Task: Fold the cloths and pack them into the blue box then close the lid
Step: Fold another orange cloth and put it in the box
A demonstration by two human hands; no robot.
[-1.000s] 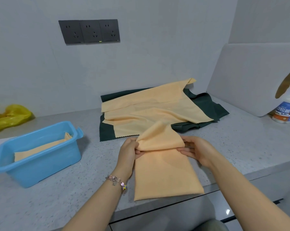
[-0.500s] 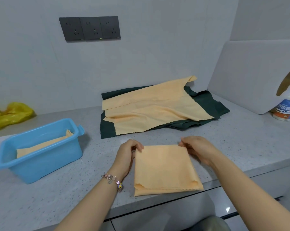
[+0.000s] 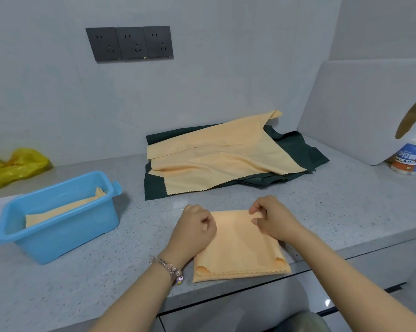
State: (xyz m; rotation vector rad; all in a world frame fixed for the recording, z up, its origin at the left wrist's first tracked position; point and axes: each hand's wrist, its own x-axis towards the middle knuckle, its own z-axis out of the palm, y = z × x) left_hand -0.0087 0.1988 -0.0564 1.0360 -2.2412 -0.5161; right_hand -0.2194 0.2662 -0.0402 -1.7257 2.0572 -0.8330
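Between the hands, a folded orange cloth (image 3: 240, 248) lies flat at the near edge of the surface (image 3: 345, 207). Left hand (image 3: 193, 232) rests curled on its left edge; right hand (image 3: 274, 220) pinches the far edge with curled fingers. Left of the left hand stands the open blue box (image 3: 58, 226), a folded cloth inside. Beyond both hands lie unfolded orange cloths (image 3: 216, 156) over dark green cloths (image 3: 295, 149).

- Even, soft, cool light; bright enough throughout.
- Faint shadow on the desk (image 3: 345, 207) right of the blue box (image 3: 65, 233).
- Wide-angle bending at the edges.
- Slight overall softness; small glint at lower right.
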